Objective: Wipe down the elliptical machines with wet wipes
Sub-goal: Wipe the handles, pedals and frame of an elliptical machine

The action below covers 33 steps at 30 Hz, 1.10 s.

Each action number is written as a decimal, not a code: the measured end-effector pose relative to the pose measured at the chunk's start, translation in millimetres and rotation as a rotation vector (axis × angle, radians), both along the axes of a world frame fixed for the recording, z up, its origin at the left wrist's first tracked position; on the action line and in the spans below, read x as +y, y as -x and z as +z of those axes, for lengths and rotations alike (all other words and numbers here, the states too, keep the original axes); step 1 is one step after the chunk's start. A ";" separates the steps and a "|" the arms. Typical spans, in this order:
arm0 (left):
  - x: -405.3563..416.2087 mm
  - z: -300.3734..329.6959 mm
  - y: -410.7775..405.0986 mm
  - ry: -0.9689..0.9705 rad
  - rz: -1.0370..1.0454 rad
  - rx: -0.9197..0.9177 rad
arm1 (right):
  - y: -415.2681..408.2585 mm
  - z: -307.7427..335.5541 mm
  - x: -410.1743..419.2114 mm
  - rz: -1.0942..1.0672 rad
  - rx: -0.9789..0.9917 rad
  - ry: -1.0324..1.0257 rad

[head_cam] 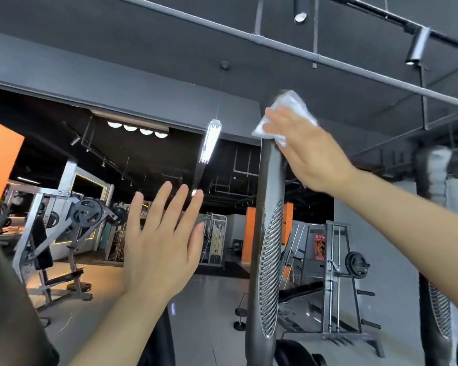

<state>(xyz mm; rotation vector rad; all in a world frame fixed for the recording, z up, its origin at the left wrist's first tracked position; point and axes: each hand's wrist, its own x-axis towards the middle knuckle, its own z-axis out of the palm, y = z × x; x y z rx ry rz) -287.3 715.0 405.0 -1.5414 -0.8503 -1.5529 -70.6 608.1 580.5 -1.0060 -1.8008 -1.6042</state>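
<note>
A dark grey elliptical handlebar (269, 233) with a ribbed silver grip rises through the middle of the view. My right hand (310, 151) presses a white wet wipe (291, 112) with straight fingers against the top end of that bar. My left hand (161, 247) is raised in the air to the left of the bar, fingers straight and spread, holding nothing and touching nothing. A second handlebar (431, 194) stands at the right edge, blurred, partly behind my right forearm.
Weight machines with plates (85, 215) stand at the left, a plate rack (354, 265) behind the bar at the right. A hanging tube lamp (209, 141) and ceiling pipes (315, 56) are overhead. Grey floor (209, 313) lies beyond.
</note>
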 end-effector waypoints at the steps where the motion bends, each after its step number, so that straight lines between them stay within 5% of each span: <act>1: 0.3 0.2 -0.2 0.000 -0.004 0.004 | -2.9 -17.0 2.2 0.079 0.058 0.007; 5: -1.6 2.0 1.0 0.021 -0.018 0.005 | -12.3 -92.2 7.5 0.205 0.212 0.155; 9: -3.5 0.6 -1.2 0.051 -0.018 0.023 | -9.7 -148.8 -15.3 -0.018 -0.095 0.350; 11: -2.4 0.6 -0.7 0.046 -0.014 0.055 | 5.2 -121.2 -22.1 -0.039 -0.161 0.361; 15: -0.4 -0.6 1.7 0.017 -0.016 0.060 | 36.3 4.1 -11.9 -0.101 -0.036 0.008; 20: 3.0 -1.4 1.4 -0.059 -0.024 0.039 | 33.7 65.0 11.1 -0.271 0.019 0.004; 25: 6.2 -1.0 0.9 -0.076 -0.007 0.042 | 27.3 10.5 4.8 -0.191 -0.084 0.016; 33: 5.1 -0.8 1.5 -0.016 0.015 0.066 | 21.2 -157.9 -7.8 -0.256 -0.305 0.411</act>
